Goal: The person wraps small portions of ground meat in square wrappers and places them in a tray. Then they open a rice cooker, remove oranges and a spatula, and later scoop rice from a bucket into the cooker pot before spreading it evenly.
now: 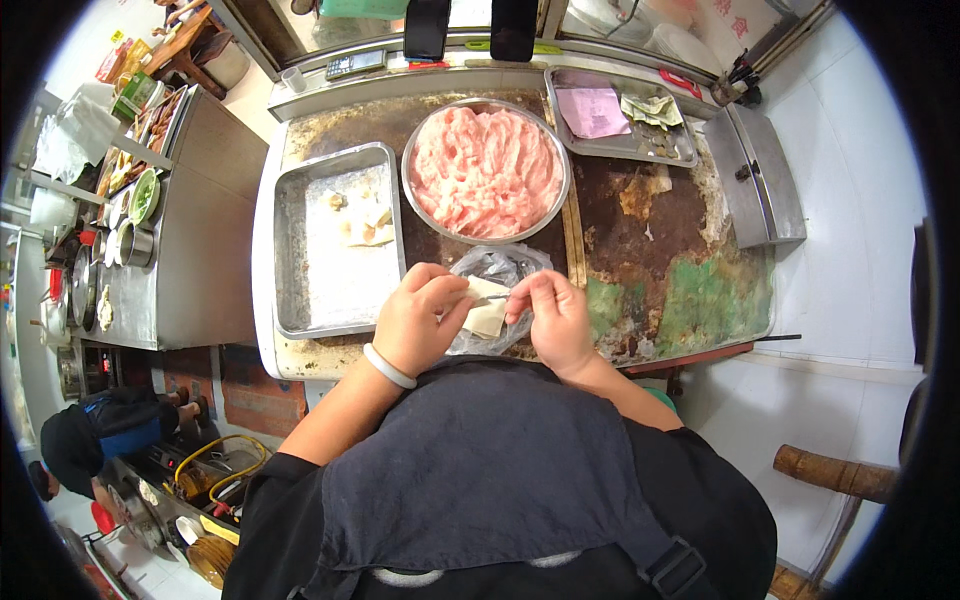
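Observation:
In front of my body lies a clear plastic bag (505, 262) with pale, thin dough wrappers (486, 318) on it. My left hand (420, 318), with a white bracelet at its wrist, is closed, its fingertips pinching the edge of a wrapper. My right hand (548, 312) is closed too, its fingers round a thin stick-like tool (494, 297) that reaches to the wrapper by the left fingertips. Just beyond the hands stands a round metal bowl (408, 200) heaped with pink minced meat (485, 170). To its left is a metal tray (284, 250) holding a few small pale filled dumplings (372, 228).
A smaller metal tray (640, 155) with pink paper and banknotes sits at the far right, near a metal box (755, 175). Two dark phones (427, 30) stand at the back ledge. Left is a steel counter (215, 200) with bowls; a person (85, 440) bends beyond it.

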Demonstrator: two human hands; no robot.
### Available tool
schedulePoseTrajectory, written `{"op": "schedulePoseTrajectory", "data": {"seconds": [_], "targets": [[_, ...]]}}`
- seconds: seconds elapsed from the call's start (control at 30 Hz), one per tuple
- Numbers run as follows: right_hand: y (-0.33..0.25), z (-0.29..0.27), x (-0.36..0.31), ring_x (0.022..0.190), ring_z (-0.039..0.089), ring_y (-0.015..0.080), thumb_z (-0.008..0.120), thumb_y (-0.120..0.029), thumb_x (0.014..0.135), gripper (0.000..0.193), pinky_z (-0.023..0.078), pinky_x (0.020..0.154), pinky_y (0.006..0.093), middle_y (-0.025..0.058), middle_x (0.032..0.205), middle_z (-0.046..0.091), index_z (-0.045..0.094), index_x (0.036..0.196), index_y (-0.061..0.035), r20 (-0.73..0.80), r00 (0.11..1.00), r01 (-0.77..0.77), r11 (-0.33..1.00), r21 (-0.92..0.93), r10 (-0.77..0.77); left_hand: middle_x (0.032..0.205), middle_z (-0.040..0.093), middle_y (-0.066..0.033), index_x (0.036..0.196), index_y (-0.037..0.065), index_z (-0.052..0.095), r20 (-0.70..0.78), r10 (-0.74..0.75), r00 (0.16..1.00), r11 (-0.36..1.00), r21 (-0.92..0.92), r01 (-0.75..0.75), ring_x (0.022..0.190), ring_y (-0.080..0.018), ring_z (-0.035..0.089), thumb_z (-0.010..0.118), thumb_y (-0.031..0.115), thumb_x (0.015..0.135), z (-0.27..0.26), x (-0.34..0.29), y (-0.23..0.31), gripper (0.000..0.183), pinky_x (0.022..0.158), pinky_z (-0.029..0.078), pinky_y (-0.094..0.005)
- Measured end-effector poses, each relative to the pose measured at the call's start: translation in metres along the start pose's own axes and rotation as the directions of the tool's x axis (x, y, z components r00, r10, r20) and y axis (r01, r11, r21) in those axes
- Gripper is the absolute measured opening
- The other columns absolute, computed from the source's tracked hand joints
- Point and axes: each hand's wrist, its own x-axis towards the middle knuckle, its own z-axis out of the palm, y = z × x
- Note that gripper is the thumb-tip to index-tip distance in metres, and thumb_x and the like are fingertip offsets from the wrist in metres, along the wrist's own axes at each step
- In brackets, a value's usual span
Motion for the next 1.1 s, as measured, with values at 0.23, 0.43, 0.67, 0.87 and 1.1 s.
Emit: {"op": "schedulePoseTrajectory", "data": {"seconds": [0.23,0.43,0.67,0.87,1.1], "targets": [[-0.029,-0.004,0.023,0.069,0.064,0.015,0.054,-0.019,0.103,0.027,0.052,0.064,0.0282,0.0079,0.075,0.066,0.059,0.083,-0.0012,0.215,0.85,0.524,0.814,-0.249,-0.481,0.08,0.063,-0.013,0.092,0.002,0.065,-0.147,-0.137,0.98,0.989,0.033,0.143,0.066,-0.0254,0.063,0.072,0.005,0.083,-0.012,-0.002,-0.024,0.012,0.06,0.051,-0.0355],[-0.061,-0.051,0.075,0.07,0.064,0.0178,0.057,-0.011,0.099,0.019,0.051,0.064,0.0302,0.0091,0.076,0.065,0.063,0.085,0.0006,0.389,0.787,0.588,0.395,-0.705,-0.479,0.102,0.066,-0.0176,0.096,0.005,0.068,-0.289,0.175,0.941,0.821,0.571,0.023,0.094,-0.0311,0.065,0.076,0.006,0.074,-0.038,0.007,-0.043,0.024,0.079,0.053,-0.0403],[-0.045,-0.042,0.078,0.068,0.061,0.0126,0.057,-0.011,0.101,0.021,0.05,0.064,0.0273,0.0072,0.075,0.063,0.063,0.085,0.0016,0.207,0.901,0.433,0.775,-0.46,-0.38,0.093,0.065,-0.0074,0.086,0.008,0.068,0.542,0.222,0.811,0.888,0.232,-0.398,0.087,-0.0281,0.065,0.07,0.019,0.079,0.046,0.011,-0.041,0.014,0.078,0.053,-0.0405],[-0.028,-0.034,0.074,0.066,0.063,0.0151,0.055,-0.013,0.102,0.022,0.054,0.065,0.029,0.0083,0.075,0.064,0.061,0.088,0.0017,0.157,0.946,0.321,0.88,-0.351,-0.283,0.083,0.061,-0.0068,0.074,0.01,0.062,0.581,0.31,0.752,0.729,0.362,-0.58,0.075,-0.0266,0.066,0.06,0.019,0.081,0.07,0.008,-0.048,0.012,0.07,0.053,-0.0411],[-0.011,-0.038,0.06,0.064,0.06,0.0172,0.046,-0.031,0.107,0.035,0.055,0.063,0.0325,0.0072,0.071,0.061,0.058,0.088,-0.004,-0.104,0.994,-0.004,0.965,0.263,0.033,0.083,0.063,-0.0155,0.078,0.004,0.065,0.376,0.136,0.917,0.969,0.141,-0.201,0.076,-0.0359,0.065,0.062,0.014,0.083,0.063,0.002,-0.061,0.011,0.071,0.054,-0.0437]]}}
